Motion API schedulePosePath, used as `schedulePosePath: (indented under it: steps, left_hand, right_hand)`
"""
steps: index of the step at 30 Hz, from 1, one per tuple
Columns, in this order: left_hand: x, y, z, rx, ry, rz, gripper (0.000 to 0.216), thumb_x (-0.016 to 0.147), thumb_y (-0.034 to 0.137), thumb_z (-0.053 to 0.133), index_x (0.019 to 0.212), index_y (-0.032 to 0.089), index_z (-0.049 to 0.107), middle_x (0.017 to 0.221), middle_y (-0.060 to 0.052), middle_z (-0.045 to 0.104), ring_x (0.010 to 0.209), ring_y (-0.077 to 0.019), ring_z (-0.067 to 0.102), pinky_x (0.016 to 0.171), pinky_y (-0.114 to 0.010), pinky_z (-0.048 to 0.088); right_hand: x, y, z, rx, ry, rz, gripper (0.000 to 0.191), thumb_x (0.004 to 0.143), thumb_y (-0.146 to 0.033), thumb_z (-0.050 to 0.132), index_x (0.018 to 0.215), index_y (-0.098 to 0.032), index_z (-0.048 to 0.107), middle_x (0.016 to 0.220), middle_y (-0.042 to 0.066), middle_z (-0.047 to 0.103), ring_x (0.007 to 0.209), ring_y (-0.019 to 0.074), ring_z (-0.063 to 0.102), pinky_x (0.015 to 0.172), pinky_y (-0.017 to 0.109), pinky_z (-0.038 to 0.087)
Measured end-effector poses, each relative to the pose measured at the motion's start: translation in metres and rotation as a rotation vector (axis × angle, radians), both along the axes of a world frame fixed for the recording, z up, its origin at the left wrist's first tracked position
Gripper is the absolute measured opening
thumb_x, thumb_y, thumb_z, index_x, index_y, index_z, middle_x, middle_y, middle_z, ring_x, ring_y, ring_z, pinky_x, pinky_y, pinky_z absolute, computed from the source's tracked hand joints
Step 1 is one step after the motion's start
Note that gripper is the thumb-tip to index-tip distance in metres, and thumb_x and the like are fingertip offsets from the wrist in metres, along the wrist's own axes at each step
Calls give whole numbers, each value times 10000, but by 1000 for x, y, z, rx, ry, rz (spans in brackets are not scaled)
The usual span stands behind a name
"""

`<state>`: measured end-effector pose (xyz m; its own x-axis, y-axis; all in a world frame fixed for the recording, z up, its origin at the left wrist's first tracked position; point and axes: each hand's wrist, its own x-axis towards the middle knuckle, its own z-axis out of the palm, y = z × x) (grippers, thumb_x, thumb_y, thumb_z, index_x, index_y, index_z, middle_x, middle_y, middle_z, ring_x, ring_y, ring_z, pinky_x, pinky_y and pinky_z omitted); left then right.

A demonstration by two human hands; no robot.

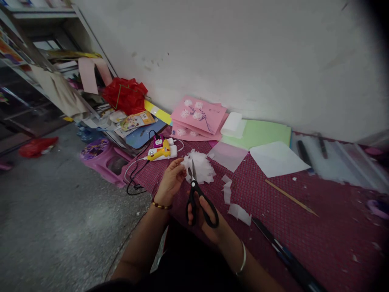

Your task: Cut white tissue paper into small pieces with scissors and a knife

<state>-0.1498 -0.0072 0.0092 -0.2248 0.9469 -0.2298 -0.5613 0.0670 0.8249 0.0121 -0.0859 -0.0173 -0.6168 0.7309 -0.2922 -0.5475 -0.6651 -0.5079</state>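
My right hand [209, 217] grips black-handled scissors [193, 185], its fingers through the loops. The blades are parted and point away from me. Close by on the left, my left hand [173, 178] has its thumb and fingers pinched together beside the blade tips. Whatever is in that pinch is too small to make out. Just beyond the blades, a loose pile of thin white paper pieces [202, 166] lies on the dark red checked tablecloth [258, 198]. To the right of the scissors are cut white paper scraps [240, 213].
A yellow glue gun [160, 151] rests on a white power strip with cables. Pink cards with white flowers [199, 115], green paper [267, 132] and a white sheet [278, 158] lie along the wall. A pencil [291, 197] and a black long-bladed tool [285, 253] are at right; a purple stool [105, 160] stands left.
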Motion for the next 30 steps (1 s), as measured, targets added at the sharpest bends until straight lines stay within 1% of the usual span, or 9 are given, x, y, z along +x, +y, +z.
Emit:
schedulePosePath:
  steps: [3,5,9,13,17,21,25,28,30]
  left_hand:
    - [0,-3,-2,7,-28,2,383,664,126,778,1015,155,627,886,5,682,657,-74,635,650,-201,521]
    - [1,-3,-1,20,-29,19,391,655,131,793,1006,145,621,893,-1,688,681,-86,653,662,-209,529]
    - [4,-2,-2,55,-26,43,393,645,130,809,988,145,615,876,12,687,685,-77,652,664,-200,524]
    - [8,-4,-3,45,-19,25,430,639,156,816,1014,145,607,897,0,701,710,-99,672,690,-230,541]
    - [10,-4,-2,33,-23,21,408,650,156,804,1008,148,610,888,-2,704,697,-95,675,675,-224,534]
    - [12,-2,2,32,-43,40,394,639,132,789,991,147,611,844,8,697,668,-89,665,646,-213,528]
    - [11,1,1,28,-43,51,368,649,119,769,978,145,607,815,12,683,638,-80,647,653,-217,530]
    - [7,6,-2,26,-23,72,347,656,127,759,968,149,609,761,35,637,602,-72,622,680,-231,535]
    - [4,10,-3,19,9,78,341,651,126,746,966,156,617,769,37,612,635,-85,630,694,-244,535]
  right_hand:
    - [-1,-1,-1,38,-13,-11,556,737,-586,793,1093,-189,634,736,-5,678,589,123,605,553,251,484]
    - [-2,-2,-1,67,-37,-15,562,732,-592,795,1086,-189,627,737,-3,680,589,124,604,549,250,485]
    - [-4,-2,-2,102,-94,-34,559,693,-629,804,971,-178,625,721,-2,671,571,113,591,534,243,483]
    - [-4,-1,1,102,-126,-70,552,684,-653,795,899,-176,618,713,-2,664,552,100,584,525,232,475]
    - [-5,-1,4,139,-165,-102,554,680,-667,787,831,-167,604,669,-10,642,502,80,549,469,209,439]
    - [-5,0,2,158,-216,-112,542,671,-649,804,798,-174,576,624,-36,609,434,58,478,396,188,370]
    - [-3,1,-2,126,-192,-117,524,697,-629,798,862,-173,600,643,-29,625,448,71,496,416,201,376]
    - [-2,1,-3,69,-56,-100,531,741,-607,776,1014,-173,638,711,-10,661,533,99,563,522,233,434]
    - [-1,2,-4,26,31,-78,545,761,-586,770,1104,-183,641,744,-5,672,585,116,588,579,251,450]
